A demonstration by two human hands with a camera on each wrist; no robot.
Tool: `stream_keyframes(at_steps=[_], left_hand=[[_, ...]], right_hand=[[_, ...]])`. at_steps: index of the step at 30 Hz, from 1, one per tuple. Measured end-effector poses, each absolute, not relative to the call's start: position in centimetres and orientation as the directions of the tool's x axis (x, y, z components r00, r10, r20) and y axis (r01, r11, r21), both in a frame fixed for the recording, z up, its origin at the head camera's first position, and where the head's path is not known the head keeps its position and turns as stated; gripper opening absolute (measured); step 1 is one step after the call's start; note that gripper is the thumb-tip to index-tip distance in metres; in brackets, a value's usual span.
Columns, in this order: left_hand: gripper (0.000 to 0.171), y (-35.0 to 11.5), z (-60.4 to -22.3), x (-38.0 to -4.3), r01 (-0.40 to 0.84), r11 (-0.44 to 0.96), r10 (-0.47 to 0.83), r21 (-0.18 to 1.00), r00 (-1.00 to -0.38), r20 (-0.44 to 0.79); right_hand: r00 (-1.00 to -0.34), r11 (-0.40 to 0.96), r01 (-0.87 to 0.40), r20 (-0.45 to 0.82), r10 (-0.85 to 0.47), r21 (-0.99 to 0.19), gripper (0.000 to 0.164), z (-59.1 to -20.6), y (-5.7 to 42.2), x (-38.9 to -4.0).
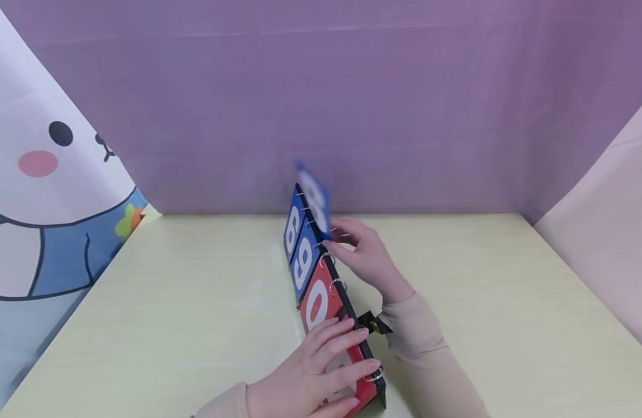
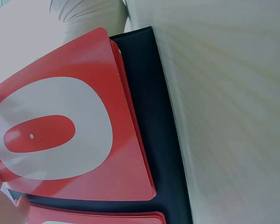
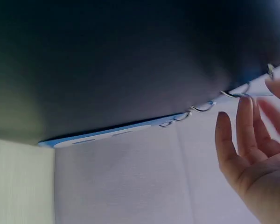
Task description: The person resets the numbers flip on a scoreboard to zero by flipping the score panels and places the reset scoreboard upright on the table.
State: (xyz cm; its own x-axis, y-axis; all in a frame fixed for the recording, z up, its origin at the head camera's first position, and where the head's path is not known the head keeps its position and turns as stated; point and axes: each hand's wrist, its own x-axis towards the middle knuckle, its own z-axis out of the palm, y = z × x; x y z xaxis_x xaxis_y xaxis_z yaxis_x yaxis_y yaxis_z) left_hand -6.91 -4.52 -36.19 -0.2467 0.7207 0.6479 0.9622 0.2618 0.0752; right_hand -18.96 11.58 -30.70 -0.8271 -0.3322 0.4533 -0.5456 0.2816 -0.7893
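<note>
A tabletop flip scoreboard stands like a tent, its black board carrying ring-bound number cards. Two blue cards with white numerals, one of them the nearer blue card, hang at the far end. Closer in is a red card with a white 0. My left hand rests on the nearest red card, fingers spread and nearly straight, tips at the top edge. Behind the board, my right hand pinches the near corner of a raised blue card, blurred above the rings.
The board stands on a pale wooden table. A purple cloth hangs behind, with a cartoon-printed cloth at left and a pale cloth at right. A small black strap shows by the right sleeve.
</note>
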Motion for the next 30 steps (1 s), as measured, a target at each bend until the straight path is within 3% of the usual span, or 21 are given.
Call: stream_keyframes(at_steps=[7, 11, 16, 30], left_hand=[[0.046, -4.6, -36.3, -6.9, 0.96, 0.272, 0.712, 0.061, -0.243, 0.659], [0.046, -4.6, -36.3, -6.8, 0.959, 0.278, 0.715, 0.063, -0.25, 0.653], [0.046, -4.6, -36.2, -6.6, 0.955, 0.286, 0.723, 0.077, -0.268, 0.637], [0.046, -4.5, -36.1, -6.5, 0.95, 0.298, 0.732, 0.096, -0.292, 0.616]], right_hand=[[-0.687, 0.348, -0.727, 0.636, -0.352, -0.592, 0.019, -31.1, 10.8, -19.1], [-0.623, 0.338, -0.781, 0.693, -0.363, -0.525, 0.016, -31.3, 10.5, -19.2], [-0.529, 0.331, -0.848, 0.708, -0.468, -0.415, 0.015, -31.2, 10.5, -19.5], [-0.491, 0.369, -0.871, 0.537, -0.686, -0.326, 0.014, -29.6, 10.7, -19.5]])
